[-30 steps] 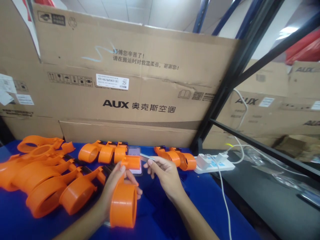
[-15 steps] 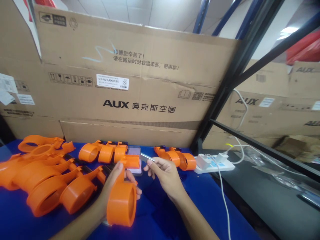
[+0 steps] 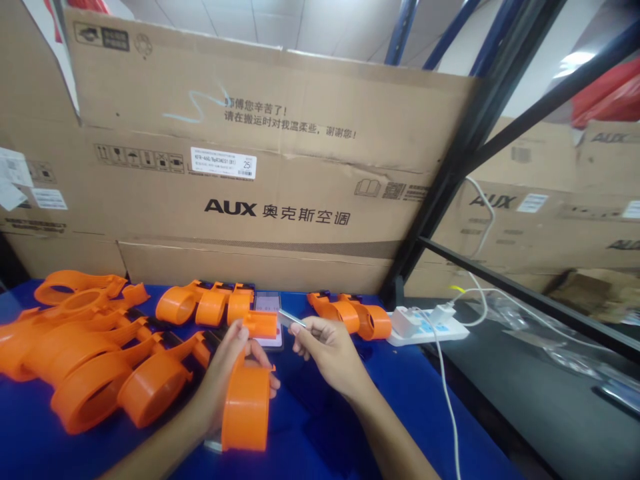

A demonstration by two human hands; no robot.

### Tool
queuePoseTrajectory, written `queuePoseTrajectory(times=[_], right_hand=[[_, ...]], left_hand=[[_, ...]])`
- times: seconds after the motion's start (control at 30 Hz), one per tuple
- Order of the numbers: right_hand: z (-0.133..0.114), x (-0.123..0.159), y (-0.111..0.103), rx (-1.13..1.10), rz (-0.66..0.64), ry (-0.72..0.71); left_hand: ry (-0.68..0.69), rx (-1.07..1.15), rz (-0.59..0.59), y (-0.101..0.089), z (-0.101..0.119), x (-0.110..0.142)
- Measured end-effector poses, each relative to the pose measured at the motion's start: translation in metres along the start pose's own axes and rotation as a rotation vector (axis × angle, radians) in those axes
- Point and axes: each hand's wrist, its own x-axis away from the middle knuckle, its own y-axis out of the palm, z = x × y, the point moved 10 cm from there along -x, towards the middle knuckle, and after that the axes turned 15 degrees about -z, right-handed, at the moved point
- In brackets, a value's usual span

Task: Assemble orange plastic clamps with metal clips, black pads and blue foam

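Observation:
My left hand [image 3: 223,373] is closed around an orange plastic tape dispenser [image 3: 246,408], with its ring hanging down and its flat upper end pointing right. My right hand [image 3: 330,350] pinches a thin metal strip with a toothed edge, a cutter blade [image 3: 291,319], between thumb and fingers. The blade's left tip is right beside the dispenser's upper end; whether they touch I cannot tell. Some left fingers are hidden behind the dispenser. Behind both hands lies a phone [image 3: 270,301] with a lit screen, partly covered by the dispenser.
Several orange dispensers [image 3: 93,390] are heaped at left on the blue tabletop [image 3: 300,427]. More dispensers with black parts stand in a back row [image 3: 179,305] and by the power strip [image 3: 430,328]. A cardboard box [image 3: 280,233] and black rack post [image 3: 440,180] close off the back.
The dispenser in my left hand has turned, so its ring opening no longer faces me. My right hand has shifted slightly left with the blade.

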Motion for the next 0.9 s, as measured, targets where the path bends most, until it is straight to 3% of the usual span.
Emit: queuePoseTrajectory(times=[0.17, 0.33, 0.47, 0.57, 0.73, 0.9], right_hand=[[-0.013, 0.003, -0.003, 0.153, -0.037, -0.047], [-0.018, 0.004, 0.005, 0.266, -0.101, -0.032], [-0.016, 0.003, 0.007, 0.223, -0.067, -0.024], [-0.012, 0.003, -0.001, 0.111, 0.03, -0.047], [-0.006, 0.008, -0.02, 0.069, 0.197, -0.018], [-0.006, 0.011, -0.022, 0.021, 0.211, 0.008]], left_hand=[[-0.144, -0.064, -0.054, -0.009, -0.003, -0.003], [-0.278, -0.113, -0.13, -0.004, -0.012, -0.003], [-0.067, -0.146, 0.013, 0.005, -0.003, -0.001], [0.064, -0.123, 0.098, 0.012, 0.005, 0.003], [0.107, -0.083, 0.142, 0.012, 0.008, 0.001], [0.127, -0.078, 0.134, 0.008, 0.01, 0.0]])
